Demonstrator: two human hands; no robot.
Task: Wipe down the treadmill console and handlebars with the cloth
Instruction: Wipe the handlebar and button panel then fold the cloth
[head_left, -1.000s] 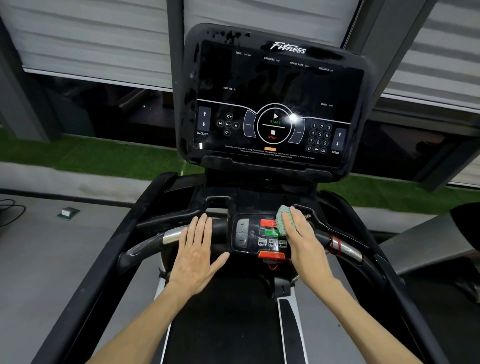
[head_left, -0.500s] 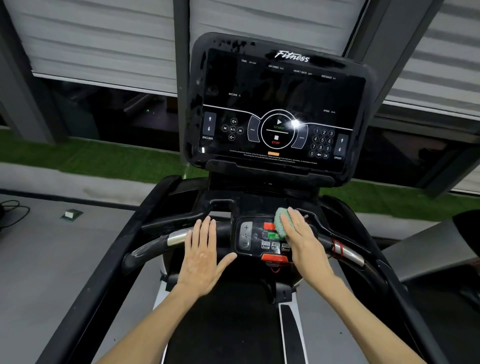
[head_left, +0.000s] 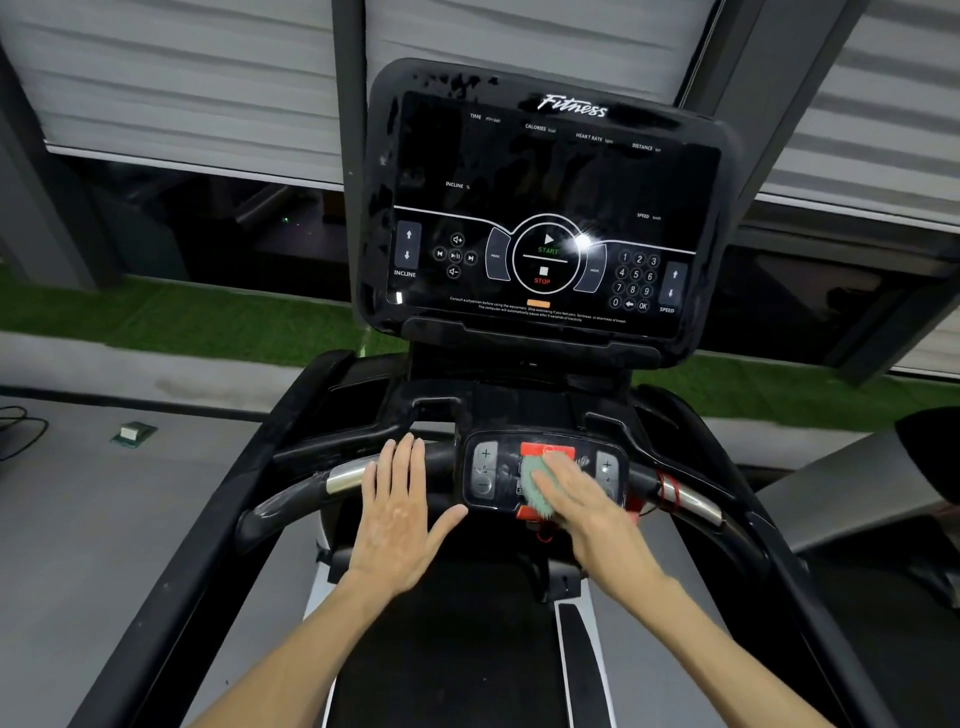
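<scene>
Under our right hand (head_left: 582, 499), pressed flat, the fuzzy pale-green cloth (head_left: 537, 486) covers the small black button panel (head_left: 498, 470) mid-handlebar. Left hand (head_left: 400, 512) lies open, gripping nothing, on the curved black-and-chrome handlebar (head_left: 340, 478) running left-right. Unwiped bar extends both ways; the large black touchscreen console (head_left: 545, 208) stands above, unobstructed.

A green strip of artificial grass (head_left: 171, 325) crosses mid-frame; a floor socket box (head_left: 132, 433) and black cable (head_left: 21, 431) lie at left.
</scene>
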